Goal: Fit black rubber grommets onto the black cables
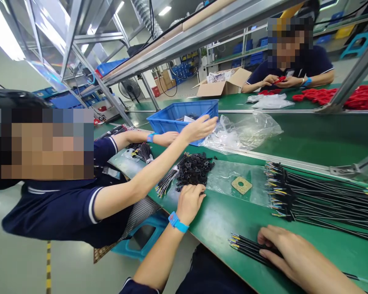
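My left hand [190, 202], with a blue wrist strap, reaches to the near edge of a heap of small black plastic parts [196, 168]. Its fingers are curled down, and whatever they hold is hidden. My right hand [280, 249] closes over a small bundle of black cables [248, 247] lying on the green bench. Coloured wire ends stick out at the bundle's left end. A larger row of black cables [322, 196] with black pieces near their stripped ends lies behind my right hand. Between the heap and that row, a tan square plate with a hole [236, 186] rests on clear plastic.
At left, a co-worker's arm [159, 163] stretches across the bench toward a blue bin [184, 112]. Crumpled clear bags [242, 132] lie beside the bin. A metal rail [294, 161] runs behind the cables. Another person sits opposite near red items [322, 97] and a cardboard box [222, 83].
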The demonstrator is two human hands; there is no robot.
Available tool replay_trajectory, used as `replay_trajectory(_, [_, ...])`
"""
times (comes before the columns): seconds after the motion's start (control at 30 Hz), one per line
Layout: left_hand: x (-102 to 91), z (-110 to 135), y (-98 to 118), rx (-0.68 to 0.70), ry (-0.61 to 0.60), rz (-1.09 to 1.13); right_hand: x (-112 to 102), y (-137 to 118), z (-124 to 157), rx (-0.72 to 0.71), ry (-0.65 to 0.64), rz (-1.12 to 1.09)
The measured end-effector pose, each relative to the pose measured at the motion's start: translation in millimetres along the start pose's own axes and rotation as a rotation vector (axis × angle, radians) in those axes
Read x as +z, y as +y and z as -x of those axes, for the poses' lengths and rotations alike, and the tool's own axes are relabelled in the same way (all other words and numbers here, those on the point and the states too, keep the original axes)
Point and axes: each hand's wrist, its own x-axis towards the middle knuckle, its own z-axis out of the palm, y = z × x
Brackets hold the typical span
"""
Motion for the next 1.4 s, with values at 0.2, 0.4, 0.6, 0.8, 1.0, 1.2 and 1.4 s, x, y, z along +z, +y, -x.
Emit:
replay_trajectory(0.2, [21.1,14,-2,0.253,-0.092,0.079,-2,-2,0,0.027,-0.058,-0.014])
replay_trajectory(0.4, [2.8,9,9,0.144,-0.281,0.153,8,6,3,0.074,-0.062,-0.046])
replay_trajectory(0.6, [-14.7,-6,29,-0.068,-0.442,0.098,-2,6,-4,-0.039,0.224,0.109])
replay_trajectory(0.8, [-12.2,-8,28,-0.031,-0.250,0.479,5,5,-26,0.016,0.630,0.676])
replay_trajectory(1.0, [-12.7,-64,50,-0.033,0.124,1.062,14,3,-44,0.033,0.589,0.764])
replay_trajectory(1.2, [11.2,-95,64,-0.250,0.164,1.440,11,-1,-46,0.002,0.546,0.829])
replay_trajectory(1.4, [22.9,-88,60,-0.363,0.139,1.577,13,0,-44,0.004,0.538,0.856])
